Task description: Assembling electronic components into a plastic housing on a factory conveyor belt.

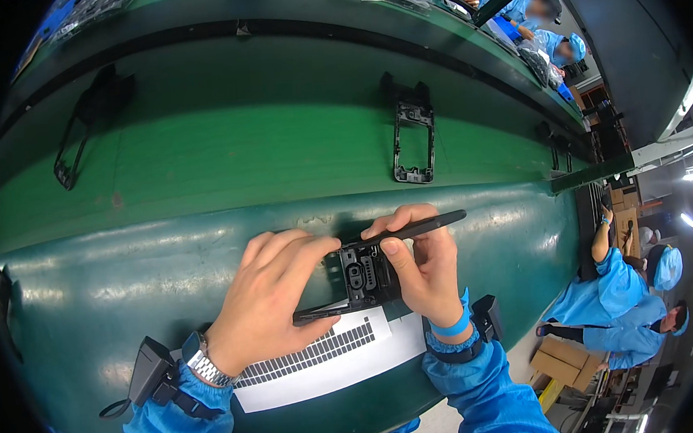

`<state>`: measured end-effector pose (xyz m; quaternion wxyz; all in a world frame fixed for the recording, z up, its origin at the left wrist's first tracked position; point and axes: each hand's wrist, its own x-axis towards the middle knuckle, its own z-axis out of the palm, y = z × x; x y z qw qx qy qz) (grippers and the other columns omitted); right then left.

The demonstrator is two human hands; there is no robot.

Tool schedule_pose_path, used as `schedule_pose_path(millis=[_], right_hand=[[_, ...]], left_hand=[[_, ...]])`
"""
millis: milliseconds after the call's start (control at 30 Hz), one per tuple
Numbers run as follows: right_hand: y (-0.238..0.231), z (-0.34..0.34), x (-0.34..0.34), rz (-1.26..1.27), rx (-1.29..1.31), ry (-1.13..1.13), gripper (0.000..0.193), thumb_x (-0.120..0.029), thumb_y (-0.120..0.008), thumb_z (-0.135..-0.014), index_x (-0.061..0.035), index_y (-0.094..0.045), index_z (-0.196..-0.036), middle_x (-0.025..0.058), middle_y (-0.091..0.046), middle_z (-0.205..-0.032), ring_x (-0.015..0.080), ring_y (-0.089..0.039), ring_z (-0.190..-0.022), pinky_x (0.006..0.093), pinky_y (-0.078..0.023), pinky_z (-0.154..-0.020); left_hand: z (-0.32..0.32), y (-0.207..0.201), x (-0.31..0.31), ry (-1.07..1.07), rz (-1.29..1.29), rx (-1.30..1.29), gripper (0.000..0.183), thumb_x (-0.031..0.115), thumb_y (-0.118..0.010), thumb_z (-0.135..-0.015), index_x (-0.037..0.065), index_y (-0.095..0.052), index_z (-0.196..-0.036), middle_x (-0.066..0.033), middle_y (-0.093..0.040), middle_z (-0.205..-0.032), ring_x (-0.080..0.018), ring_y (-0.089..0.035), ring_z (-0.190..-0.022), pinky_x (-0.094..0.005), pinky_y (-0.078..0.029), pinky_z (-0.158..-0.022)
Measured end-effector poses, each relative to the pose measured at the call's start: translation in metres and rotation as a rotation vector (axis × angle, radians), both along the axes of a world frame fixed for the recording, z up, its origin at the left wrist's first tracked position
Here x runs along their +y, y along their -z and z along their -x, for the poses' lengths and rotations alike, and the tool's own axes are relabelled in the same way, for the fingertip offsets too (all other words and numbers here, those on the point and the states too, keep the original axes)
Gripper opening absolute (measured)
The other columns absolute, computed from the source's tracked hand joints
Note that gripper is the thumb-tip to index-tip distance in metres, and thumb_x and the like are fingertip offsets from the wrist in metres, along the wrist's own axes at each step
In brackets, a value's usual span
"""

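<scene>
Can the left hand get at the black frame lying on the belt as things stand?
Probably not right away. The left hand is steadying the black part that both hands hold, and the frame lies farther out on the belt. The path over looks unobstructed, but the hand is occupied.

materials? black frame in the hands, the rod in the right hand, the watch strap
Black frame: looks like moulded plastic, matte, with ribs and cut-out openings. Rod in the right hand: slim, black, dull sheen, probably plastic or coated metal; cannot tell which. Watch strap on the left wrist: metal links, silvery with bright glints.
</scene>
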<state>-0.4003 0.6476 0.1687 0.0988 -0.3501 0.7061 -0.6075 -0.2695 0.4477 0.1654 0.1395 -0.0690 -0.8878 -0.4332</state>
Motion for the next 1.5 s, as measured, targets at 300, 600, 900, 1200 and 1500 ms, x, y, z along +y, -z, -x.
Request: schedule_pose_path(millis=[300,600,900,1200,1500], right_hand=[[-0.003,0.001,0.004,0.010,-0.008,0.009,0.020,-0.002,-0.068,-0.098,-0.0010,-0.056,-0.114,0.0137,-0.074,-0.102,0.0201,-0.070,-0.097,0.0337,-0.054,-0.090],[-0.003,-0.001,0.001,0.016,-0.015,0.008,0.020,-0.002,-0.069,-0.098,-0.0013,-0.058,-0.114,0.0133,-0.073,-0.102,0.0198,-0.070,-0.098,0.0338,-0.055,-0.090],[-0.006,0.000,0.001,0.008,0.019,0.008,0.018,-0.001,-0.068,-0.098,-0.0013,-0.058,-0.113,0.0131,-0.073,-0.103,0.0194,-0.070,-0.097,0.0334,-0.055,-0.089],[-0.002,-0.003,0.005,0.226,-0.133,0.043,0.021,-0.001,-0.062,-0.103,-0.0013,-0.050,-0.120,0.0156,-0.069,-0.109,0.0170,-0.065,-0.100,0.0317,-0.054,-0.092],[-0.003,0.002,0.009,0.397,-0.158,0.121,0.019,-0.002,-0.059,-0.104,-0.0027,-0.049,-0.121,0.0155,-0.067,-0.113,0.0174,-0.065,-0.102,0.0326,-0.053,-0.095]], left_hand=[[0.002,-0.001,0.003,0.033,0.049,0.029,0.068,0.025,-0.088,-0.068,0.009,-0.062,-0.130,-0.0125,-0.063,-0.132,-0.0355,-0.055,-0.129,-0.0517,-0.038,-0.111],[0.002,-0.003,0.000,0.047,0.048,0.025,0.068,0.028,-0.088,-0.069,0.009,-0.065,-0.130,-0.0119,-0.062,-0.131,-0.0344,-0.056,-0.128,-0.0514,-0.039,-0.110],[0.002,-0.005,0.000,0.058,0.084,0.020,0.067,0.029,-0.087,-0.071,0.010,-0.065,-0.131,-0.0133,-0.062,-0.132,-0.0355,-0.056,-0.127,-0.0513,-0.039,-0.109],[0.000,-0.011,0.002,0.057,0.062,-0.011,0.070,0.027,-0.088,-0.071,0.010,-0.064,-0.134,-0.0134,-0.061,-0.133,-0.0362,-0.054,-0.128,-0.0504,-0.038,-0.111],[0.001,-0.020,0.005,0.069,0.174,-0.026,0.078,0.024,-0.088,-0.070,0.013,-0.060,-0.142,-0.0120,-0.060,-0.130,-0.0342,-0.053,-0.126,-0.0477,-0.039,-0.109]])
